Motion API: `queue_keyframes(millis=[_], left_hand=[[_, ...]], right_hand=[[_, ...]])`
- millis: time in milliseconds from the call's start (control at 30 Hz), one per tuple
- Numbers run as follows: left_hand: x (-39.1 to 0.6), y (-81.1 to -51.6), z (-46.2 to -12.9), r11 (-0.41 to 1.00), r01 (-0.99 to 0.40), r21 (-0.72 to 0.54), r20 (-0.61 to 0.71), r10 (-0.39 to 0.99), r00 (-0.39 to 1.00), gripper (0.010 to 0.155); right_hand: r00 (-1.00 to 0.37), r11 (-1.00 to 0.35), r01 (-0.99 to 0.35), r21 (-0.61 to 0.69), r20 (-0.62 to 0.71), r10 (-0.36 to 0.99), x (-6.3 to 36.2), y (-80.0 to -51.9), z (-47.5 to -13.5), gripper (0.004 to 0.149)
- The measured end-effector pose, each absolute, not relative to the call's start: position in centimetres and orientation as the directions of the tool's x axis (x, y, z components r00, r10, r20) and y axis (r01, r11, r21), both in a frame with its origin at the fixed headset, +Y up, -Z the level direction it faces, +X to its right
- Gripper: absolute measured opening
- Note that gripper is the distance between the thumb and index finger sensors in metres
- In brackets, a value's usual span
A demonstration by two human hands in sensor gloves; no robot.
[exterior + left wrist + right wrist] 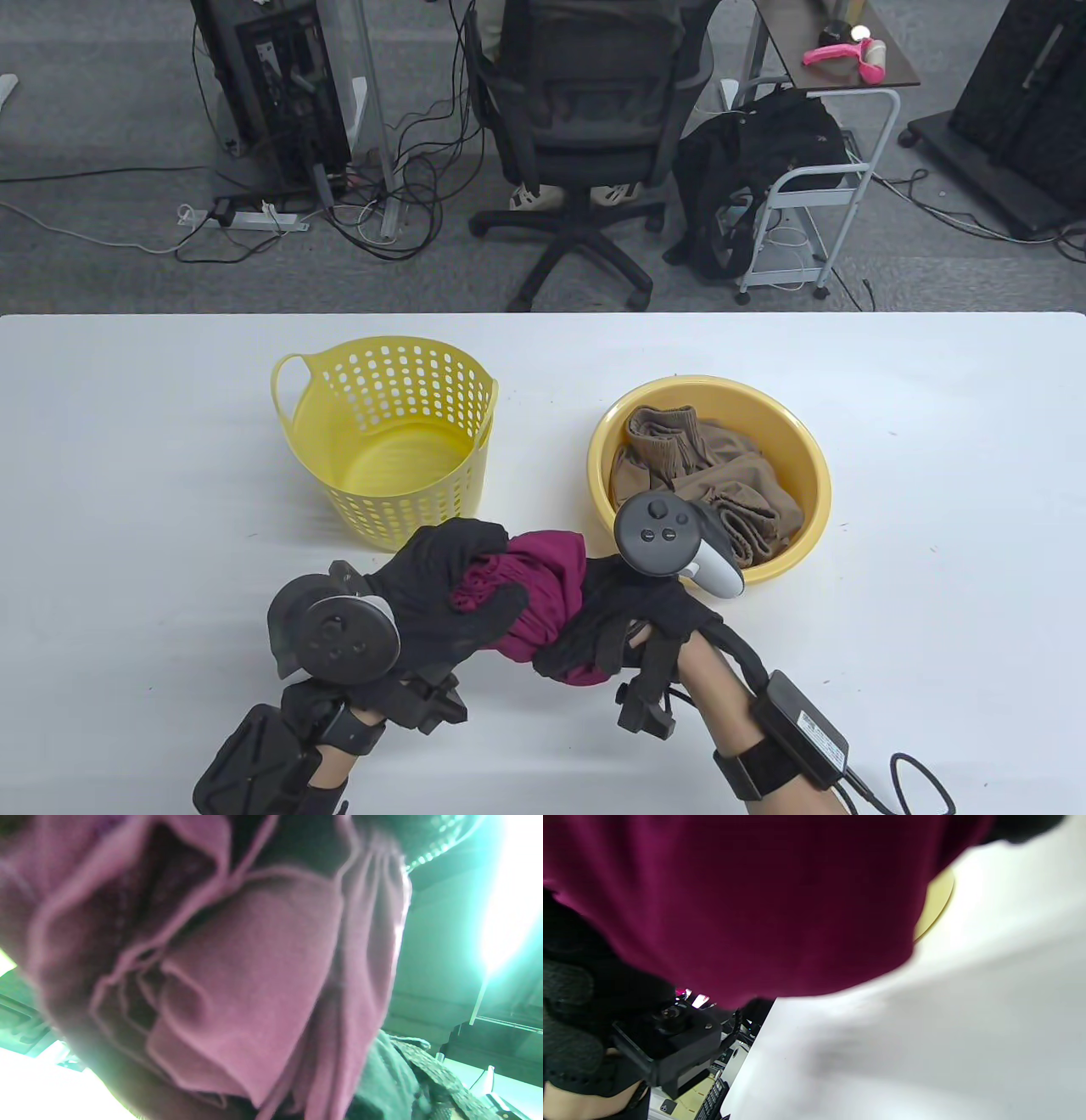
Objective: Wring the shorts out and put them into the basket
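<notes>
Magenta shorts [543, 594] are bunched into a twisted roll above the table's front middle. My left hand [458, 586] grips their left end, fingers curled over the cloth. My right hand [611, 624] grips the right end from below. The cloth [237, 984] fills the left wrist view, and the right wrist view shows the same dark red cloth [746, 899] close up. The empty yellow perforated basket [392, 441] stands just behind my left hand.
A yellow basin [711, 475] holding brown shorts [704, 480] sits behind my right hand. White table [891, 526] surface lies to the right and left. Beyond the far edge stand an office chair, a cart and cables.
</notes>
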State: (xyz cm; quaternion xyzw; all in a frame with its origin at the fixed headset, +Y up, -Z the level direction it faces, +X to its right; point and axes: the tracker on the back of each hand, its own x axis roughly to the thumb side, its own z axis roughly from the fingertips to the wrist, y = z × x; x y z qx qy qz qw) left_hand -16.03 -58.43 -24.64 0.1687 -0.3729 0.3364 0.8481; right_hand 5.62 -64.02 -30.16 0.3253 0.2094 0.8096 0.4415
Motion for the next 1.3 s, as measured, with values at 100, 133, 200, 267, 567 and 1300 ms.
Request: queue_keyframes(millis=[100, 133, 200, 267, 567, 1300], left_hand=[[-16.1, -58.4, -24.6, 0.718, -0.696, 0.035, 0.749, 0.442, 0.494, 0.06], [-16.1, -58.4, -24.6, 0.715, -0.698, 0.034, 0.755, 0.439, 0.487, 0.06], [-16.1, -58.4, -24.6, 0.713, -0.7, 0.032, 0.756, 0.442, 0.484, 0.06], [-16.1, -58.4, -24.6, 0.711, -0.703, 0.028, 0.757, 0.444, 0.479, 0.059], [-16.4, -58.2, -24.6, 0.719, -0.694, 0.04, 0.758, 0.43, 0.49, 0.058], [-17.3, -57.1, -24.3, 0.773, -0.619, 0.137, 0.745, 0.332, 0.579, 0.054]], right_hand=[[-0.398, -0.525, -0.576, 0.627, 0.346, 0.85, 5.6, -64.0, -30.2, 0.071], [-0.398, -0.527, -0.573, 0.628, 0.349, 0.848, 5.6, -63.9, -30.2, 0.071], [-0.396, -0.525, -0.572, 0.63, 0.349, 0.85, 5.6, -64.0, -30.1, 0.071], [-0.394, -0.524, -0.572, 0.631, 0.348, 0.851, 5.6, -64.0, -30.1, 0.071], [-0.396, -0.529, -0.578, 0.621, 0.354, 0.848, 5.8, -64.0, -30.0, 0.075], [-0.534, -0.691, -0.586, 0.423, 0.44, 0.722, 7.5, -63.1, -28.8, 0.088]])
